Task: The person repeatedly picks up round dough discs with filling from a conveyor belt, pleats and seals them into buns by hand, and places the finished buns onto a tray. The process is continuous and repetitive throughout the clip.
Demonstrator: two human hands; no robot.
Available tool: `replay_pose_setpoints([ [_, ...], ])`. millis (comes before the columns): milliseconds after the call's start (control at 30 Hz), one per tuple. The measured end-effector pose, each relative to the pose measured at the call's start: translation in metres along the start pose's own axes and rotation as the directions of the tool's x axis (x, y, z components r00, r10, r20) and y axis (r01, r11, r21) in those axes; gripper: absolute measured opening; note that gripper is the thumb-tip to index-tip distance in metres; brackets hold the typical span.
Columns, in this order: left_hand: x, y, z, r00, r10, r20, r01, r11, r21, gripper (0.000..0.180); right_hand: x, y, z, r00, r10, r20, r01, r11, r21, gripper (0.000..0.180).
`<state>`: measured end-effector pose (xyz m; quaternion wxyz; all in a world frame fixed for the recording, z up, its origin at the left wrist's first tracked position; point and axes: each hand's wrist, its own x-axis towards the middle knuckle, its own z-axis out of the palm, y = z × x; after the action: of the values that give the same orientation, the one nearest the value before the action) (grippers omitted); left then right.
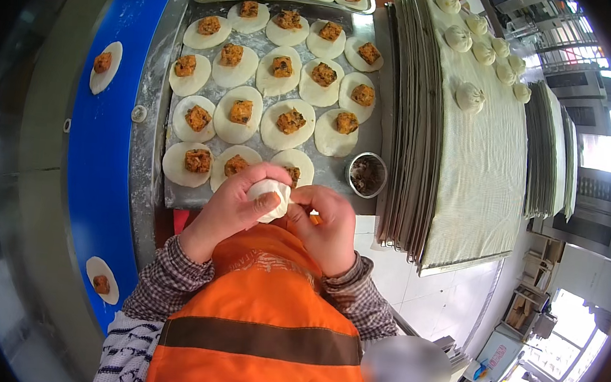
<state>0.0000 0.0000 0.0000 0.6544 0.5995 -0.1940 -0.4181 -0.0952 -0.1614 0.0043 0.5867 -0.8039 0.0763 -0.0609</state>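
Note:
A white stuffed bun (274, 201), partly pleated, rests in my left hand (236, 203), whose fingers curl round it with the thumb on top. My right hand (323, 221) pinches the dough at the bun's right side. Both hands are over the near edge of a floured metal tray (328, 171). On that tray lie several round dough wrappers (287, 126), each with a lump of orange-brown filling (241, 112). The nearest row sits just beyond my hands, and one wrapper there is partly hidden by them.
A small metal bowl (366, 175) with dark contents stands at the tray's near right corner. To the right, a tall stack of cloth-covered trays (475, 176) carries several pleated buns (470, 98). A blue conveyor belt (99, 167) on the left bears filled wrappers (102, 280). Another filled tray (284, 1) lies beyond.

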Motion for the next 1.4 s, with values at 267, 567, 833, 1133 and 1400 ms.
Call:
replay_pose_setpoints([
  [267, 0.006, -0.011, 0.001, 0.98, -0.183, 0.081, 0.197, 0.954, -0.227, 0.048, -0.005, -0.016, -0.003, 0.957, 0.282, 0.067, -0.29, 0.918, 0.272, 0.016],
  [567, 0.003, -0.021, 0.003, 0.981, 0.177, -0.077, -0.182, 0.981, -0.068, 0.05, 0.0, -0.021, -0.003, 0.929, -0.368, 0.02, 0.35, 0.862, -0.367, 0.019],
  [833, 0.004, 0.004, 0.018, 0.933, 0.336, -0.13, -0.347, 0.935, -0.074, 0.045, 0.0, -0.031, -0.009, 0.997, -0.073, 0.011, 0.073, 0.988, -0.138, 0.016],
  [1133, 0.002, -0.006, 0.021, 0.957, 0.143, -0.252, -0.187, 0.97, -0.158, 0.042, -0.003, -0.036, 0.002, 0.995, -0.087, -0.053, 0.082, 0.993, -0.079, 0.026],
  [1400, 0.01, -0.002, 0.02, 0.945, -0.325, 0.039, 0.286, 0.762, -0.582, 0.056, -0.005, -0.03, -0.005, 0.959, -0.282, 0.025, 0.274, 0.902, -0.334, 0.027],
])
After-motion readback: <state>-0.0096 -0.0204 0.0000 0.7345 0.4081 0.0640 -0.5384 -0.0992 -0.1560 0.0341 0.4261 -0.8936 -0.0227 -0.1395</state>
